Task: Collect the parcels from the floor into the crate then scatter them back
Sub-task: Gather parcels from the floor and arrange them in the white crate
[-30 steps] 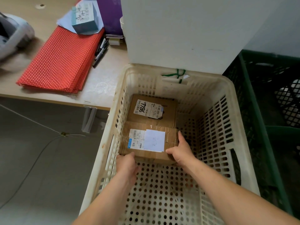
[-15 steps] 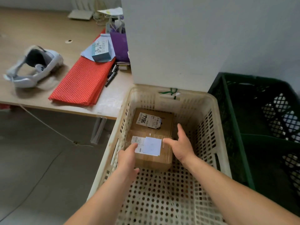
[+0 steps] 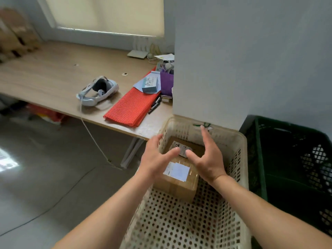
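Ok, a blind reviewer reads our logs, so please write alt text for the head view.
The left hand and right hand hover open and empty over a cream crate holding a near parcel and a far parcel. A desk with a headset and red mesh stands left; a green crate, right.

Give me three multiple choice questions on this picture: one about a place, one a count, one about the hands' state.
1. Where is the headset? A on the desk; B on the floor; C on a chair.
2. How many parcels lie in the cream crate? A one; B two; C four.
3. The left hand and right hand are: A open, empty; B gripping a parcel; C out of view.
Answers: 1 A, it rests on the wooden top. 2 B, two cardboard boxes show. 3 A, fingers spread above the boxes.
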### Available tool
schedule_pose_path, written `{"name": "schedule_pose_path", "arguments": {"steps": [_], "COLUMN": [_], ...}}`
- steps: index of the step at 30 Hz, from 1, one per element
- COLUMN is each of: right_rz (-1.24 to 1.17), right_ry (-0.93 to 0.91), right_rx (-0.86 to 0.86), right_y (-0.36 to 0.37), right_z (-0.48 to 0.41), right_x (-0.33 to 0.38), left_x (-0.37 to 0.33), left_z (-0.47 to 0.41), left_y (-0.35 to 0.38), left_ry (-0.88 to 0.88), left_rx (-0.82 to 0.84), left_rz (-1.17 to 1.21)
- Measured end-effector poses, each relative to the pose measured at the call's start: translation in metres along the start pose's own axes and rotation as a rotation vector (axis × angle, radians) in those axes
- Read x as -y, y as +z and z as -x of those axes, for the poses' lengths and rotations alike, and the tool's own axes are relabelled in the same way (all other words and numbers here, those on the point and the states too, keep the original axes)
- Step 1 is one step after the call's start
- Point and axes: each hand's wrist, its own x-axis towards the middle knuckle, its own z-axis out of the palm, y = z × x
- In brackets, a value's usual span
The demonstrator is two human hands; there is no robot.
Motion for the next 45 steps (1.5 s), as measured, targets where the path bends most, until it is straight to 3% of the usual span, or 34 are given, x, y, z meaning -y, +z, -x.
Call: {"name": "schedule_pose_path", "arguments": {"steps": [2, 4, 10, 18, 22, 26, 30, 33, 40, 45], "right_rz": [0.257, 0.387, 0.460, 0.109, 0.162, 0.304, 0.033, -0.014, -0.007, -0.086], "right_ry": [-0.160, -0.282, -0.510, -0.605, -0.733, -0.936, -0.960, -1.022, -1.215, -1.349], "right_rx": [0.016, 0.011, -0.016, 0.147, 0.174, 0.125, 0.392, 0.553, 0.731, 0.839], "right_y": [-0.003, -0.006, -0.006, 0.034, 0.065, 0.099, 0.136, 0.160, 0.212, 0.232], "right_z": [0.004, 0.009, 0.033, 0.083, 0.106, 0.128, 0.155, 0.178, 0.269, 0.340], "right_x": [0.013, 0.028, 0.078, 0.167, 0.211, 0.256, 0.292, 0.316, 0.353, 0.362], "left_x": [-0.008, -0.013, -0.028, -0.038, -0.032, -0.022, -0.016, -0.006, 0.021, 0.037], "left_z": [0.010, 0.022, 0.074, 0.173, 0.215, 0.258, 0.317, 0.366, 0.510, 0.595], "left_y": [-0.014, -0.030, -0.097, -0.181, -0.220, -0.261, -0.294, -0.312, -0.306, -0.286], "left_ry": [0.202, 0.288, 0.302, 0.235, 0.280, 0.177, 0.058, -0.040, -0.337, -0.572], "left_rx": [-0.062, -0.082, -0.162, -0.260, -0.385, -0.515, -0.677, -0.850, -1.163, -1.296], "left_rz": [-0.389, -0.542, -0.605, -0.354, -0.474, -0.566, -0.571, -0.604, -0.533, -0.549]}}
